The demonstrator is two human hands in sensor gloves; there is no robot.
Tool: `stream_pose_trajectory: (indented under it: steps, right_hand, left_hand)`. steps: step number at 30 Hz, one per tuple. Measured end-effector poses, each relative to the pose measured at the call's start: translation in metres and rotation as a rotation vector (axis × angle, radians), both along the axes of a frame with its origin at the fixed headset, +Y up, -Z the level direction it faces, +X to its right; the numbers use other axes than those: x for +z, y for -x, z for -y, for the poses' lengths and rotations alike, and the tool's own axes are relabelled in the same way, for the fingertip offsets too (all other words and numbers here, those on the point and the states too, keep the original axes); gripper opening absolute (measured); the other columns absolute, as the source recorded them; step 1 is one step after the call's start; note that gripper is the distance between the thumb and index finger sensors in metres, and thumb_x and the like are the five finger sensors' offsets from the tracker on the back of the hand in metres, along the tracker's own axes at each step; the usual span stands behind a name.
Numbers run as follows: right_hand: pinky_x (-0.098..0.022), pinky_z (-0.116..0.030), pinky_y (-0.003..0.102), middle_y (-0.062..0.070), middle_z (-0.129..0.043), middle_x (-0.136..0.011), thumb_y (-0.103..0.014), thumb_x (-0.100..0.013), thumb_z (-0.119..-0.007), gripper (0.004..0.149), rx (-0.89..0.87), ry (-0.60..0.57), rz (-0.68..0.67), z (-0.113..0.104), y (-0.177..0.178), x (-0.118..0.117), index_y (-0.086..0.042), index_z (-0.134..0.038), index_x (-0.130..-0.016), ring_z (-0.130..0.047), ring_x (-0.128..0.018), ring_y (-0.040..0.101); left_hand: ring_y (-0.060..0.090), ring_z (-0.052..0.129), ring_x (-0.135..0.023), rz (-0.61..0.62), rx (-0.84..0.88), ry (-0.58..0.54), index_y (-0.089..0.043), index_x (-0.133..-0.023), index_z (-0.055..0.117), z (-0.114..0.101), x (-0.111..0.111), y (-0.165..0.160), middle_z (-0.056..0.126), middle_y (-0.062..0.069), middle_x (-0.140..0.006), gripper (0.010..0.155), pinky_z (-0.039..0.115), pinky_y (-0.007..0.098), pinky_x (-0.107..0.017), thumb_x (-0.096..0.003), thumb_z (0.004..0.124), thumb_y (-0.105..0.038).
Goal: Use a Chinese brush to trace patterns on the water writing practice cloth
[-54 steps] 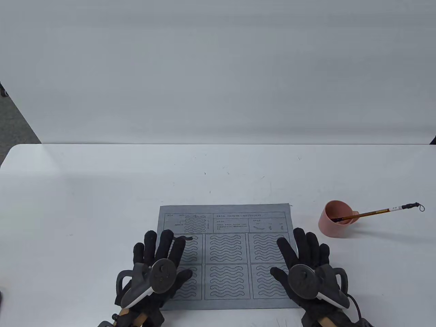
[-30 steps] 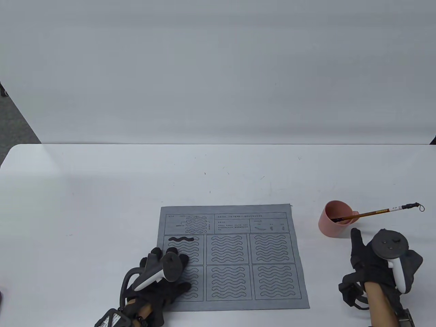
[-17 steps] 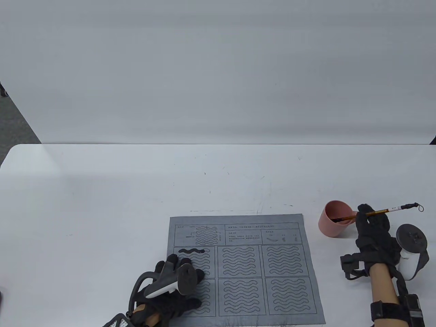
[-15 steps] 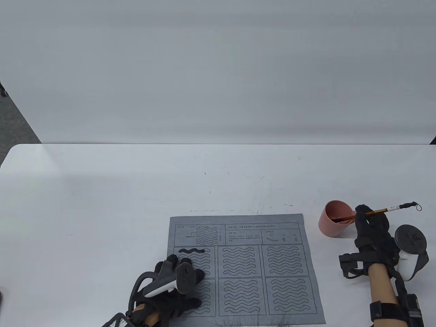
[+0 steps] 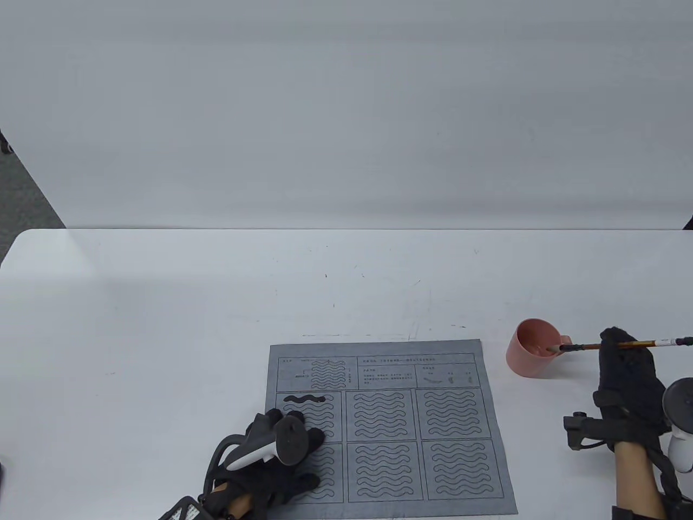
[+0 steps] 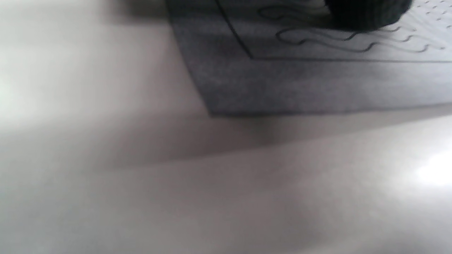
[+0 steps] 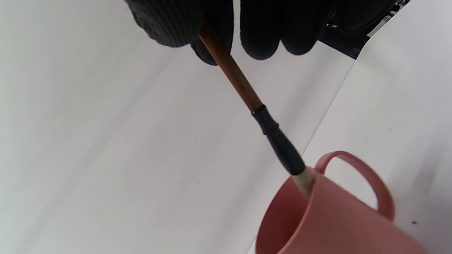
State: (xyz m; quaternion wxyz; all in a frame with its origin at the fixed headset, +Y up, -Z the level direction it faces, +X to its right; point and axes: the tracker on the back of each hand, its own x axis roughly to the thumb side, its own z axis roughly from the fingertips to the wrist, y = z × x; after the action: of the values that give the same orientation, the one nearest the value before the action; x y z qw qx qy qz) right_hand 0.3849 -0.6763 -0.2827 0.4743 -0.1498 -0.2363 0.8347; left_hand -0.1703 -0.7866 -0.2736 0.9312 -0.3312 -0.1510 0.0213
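Observation:
The grey practice cloth lies flat near the table's front edge, printed with boxes of wavy outlines; one wave in the upper left box is filled black. My left hand rests on the cloth's lower left part; its corner shows in the left wrist view. My right hand grips the brown brush by its shaft, right of the pink cup. The pale brush tip lies at the cup's rim, the brush held nearly level.
The white table stretches wide to the left and far side of the cloth. A grey wall panel stands behind the table's far edge. The cup's handle faces my right hand.
My right hand went to the brush, gripped it and drew it rightward, lifting the tip out of the cup to its rim. The cloth slid nearer and rightward under my left hand.

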Motion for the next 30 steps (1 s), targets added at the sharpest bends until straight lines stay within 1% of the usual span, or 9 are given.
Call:
stream_pose_trajectory:
  steps: [1,4,6,10,15,19,23,27,30]
  right_hand:
    - [-0.059,-0.064,0.068,0.023,-0.075,-0.097,-0.032,-0.059,-0.069,0.043,0.047,0.016,0.016,0.0,-0.002,0.0,-0.01,-0.068,-0.095,-0.077,-0.083,0.048]
    - [-0.057,-0.068,0.066,0.021,-0.082,-0.091,-0.032,-0.059,-0.068,0.043,0.111,0.057,0.013,-0.003,-0.004,0.0,-0.008,-0.069,-0.094,-0.084,-0.076,0.045]
    - [-0.057,-0.068,0.066,0.021,-0.082,-0.09,-0.031,-0.059,-0.068,0.042,0.075,0.048,0.0,-0.004,-0.004,0.001,-0.007,-0.069,-0.094,-0.084,-0.076,0.045]
    - [-0.056,-0.068,0.067,0.023,-0.082,-0.09,-0.028,-0.06,-0.068,0.042,-0.061,0.033,-0.028,-0.002,-0.007,0.002,-0.005,-0.067,-0.096,-0.084,-0.076,0.046]
    - [-0.055,-0.07,0.066,0.024,-0.083,-0.09,-0.027,-0.06,-0.067,0.043,-0.097,0.047,-0.01,0.001,-0.018,0.004,-0.004,-0.066,-0.095,-0.086,-0.075,0.045]
    - [-0.058,-0.068,0.067,0.024,-0.079,-0.092,-0.023,-0.057,-0.065,0.043,-0.2,0.049,-0.02,0.004,-0.026,0.006,-0.004,-0.064,-0.096,-0.083,-0.078,0.047]
    - [-0.058,-0.068,0.066,0.024,-0.077,-0.094,-0.021,-0.056,-0.064,0.043,-0.266,0.027,-0.001,0.005,-0.033,0.01,-0.005,-0.063,-0.096,-0.083,-0.079,0.048]
    - [-0.057,-0.07,0.066,0.024,-0.077,-0.094,-0.021,-0.056,-0.064,0.043,-0.265,0.029,0.026,0.005,-0.04,0.014,-0.006,-0.063,-0.096,-0.085,-0.079,0.047]
    - [-0.057,-0.072,0.064,0.023,-0.078,-0.094,-0.022,-0.056,-0.064,0.043,-0.322,-0.011,0.028,0.006,-0.043,0.015,-0.007,-0.063,-0.096,-0.087,-0.079,0.046]
  left_hand:
    - [0.037,-0.017,-0.104,0.0,0.0,0.003,-0.056,-0.103,0.006,0.0,0.0,0.0,-0.017,-0.007,-0.112,0.079,0.004,0.064,-0.076,-0.0467,0.061,-0.065]
    - [0.037,-0.019,-0.103,-0.003,0.0,0.014,-0.056,-0.102,0.005,0.0,0.0,0.001,-0.018,-0.008,-0.111,0.079,0.003,0.064,-0.076,-0.0466,0.061,-0.065]
    - [0.037,-0.019,-0.103,-0.002,0.0,0.014,-0.056,-0.102,0.005,0.0,0.0,0.0,-0.019,-0.008,-0.111,0.079,0.002,0.063,-0.076,-0.0466,0.061,-0.065]
    - [0.036,-0.02,-0.103,-0.004,-0.001,0.021,-0.056,-0.102,0.002,0.0,0.0,0.0,-0.02,-0.008,-0.11,0.081,0.001,0.063,-0.075,-0.0466,0.06,-0.065]
    - [0.036,-0.021,-0.102,-0.003,-0.001,0.026,-0.056,-0.102,0.001,0.0,0.0,0.001,-0.02,-0.008,-0.11,0.081,0.001,0.063,-0.075,-0.0466,0.06,-0.065]
    - [0.036,-0.021,-0.102,-0.002,-0.003,0.029,-0.056,-0.101,0.001,0.0,0.0,0.001,-0.021,-0.008,-0.109,0.081,0.0,0.063,-0.075,-0.0465,0.059,-0.065]
    - [0.036,-0.022,-0.102,-0.003,-0.004,0.03,-0.056,-0.101,0.0,0.0,0.0,0.001,-0.021,-0.009,-0.109,0.081,0.0,0.063,-0.075,-0.0466,0.059,-0.065]
    - [0.036,-0.022,-0.102,-0.003,-0.005,0.032,-0.056,-0.101,0.0,0.0,0.0,0.001,-0.022,-0.009,-0.109,0.081,0.0,0.063,-0.075,-0.0466,0.059,-0.065]
    - [0.036,-0.022,-0.102,-0.001,-0.007,0.033,-0.056,-0.101,0.0,0.0,0.0,0.0,-0.022,-0.009,-0.109,0.081,0.0,0.063,-0.075,-0.0466,0.059,-0.065]
